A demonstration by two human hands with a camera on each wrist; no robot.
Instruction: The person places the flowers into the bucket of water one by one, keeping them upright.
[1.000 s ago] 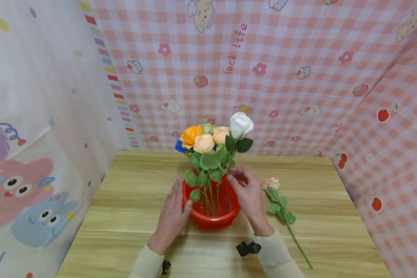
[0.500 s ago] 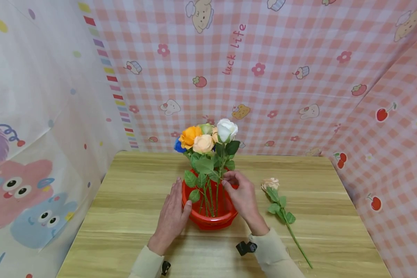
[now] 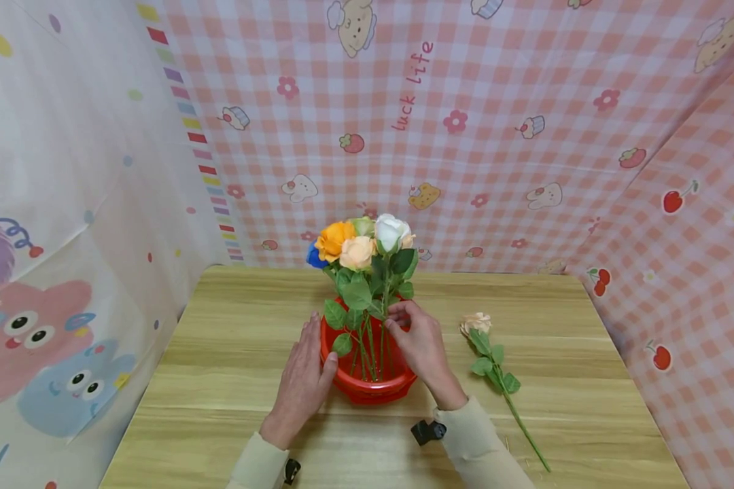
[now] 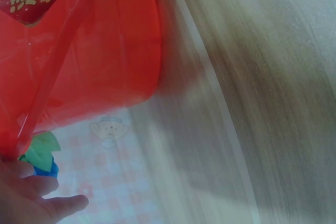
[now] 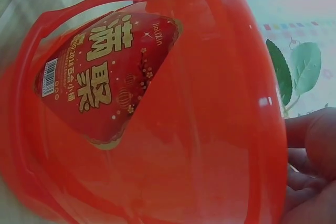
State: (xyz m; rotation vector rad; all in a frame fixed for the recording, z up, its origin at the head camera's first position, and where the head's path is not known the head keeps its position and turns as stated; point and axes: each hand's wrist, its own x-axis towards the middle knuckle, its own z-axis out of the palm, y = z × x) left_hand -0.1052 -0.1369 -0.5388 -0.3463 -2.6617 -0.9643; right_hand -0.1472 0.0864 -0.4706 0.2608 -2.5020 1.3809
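Note:
A red plastic bucket (image 3: 373, 392) stands upright mid-table, holding several artificial roses, among them an orange rose (image 3: 335, 240), a peach rose (image 3: 357, 253) and a blue flower (image 3: 315, 256). My left hand (image 3: 302, 377) lies along the bucket's left rim, fingers fairly straight. In the left wrist view that hand (image 4: 31, 198) shows at the rim. My right hand (image 3: 425, 346) pinches the stem of a white rose (image 3: 392, 233) over the bucket's right side. From the right wrist, the hand (image 5: 315, 166) appears beyond the rim; its fingertips are partly hidden.
One more peach rose (image 3: 476, 324) lies on the wooden table (image 3: 220, 353) right of the bucket, its stem towards the front. A label (image 5: 107, 77) and a red handle (image 5: 23, 93) are on the bucket's side. Patterned cloths (image 3: 495, 163) hang behind the table and at its sides.
My right hand has moved left and slightly down with the white rose, bringing its bloom in among the other flowers. The left hand has stayed at the bucket's rim.

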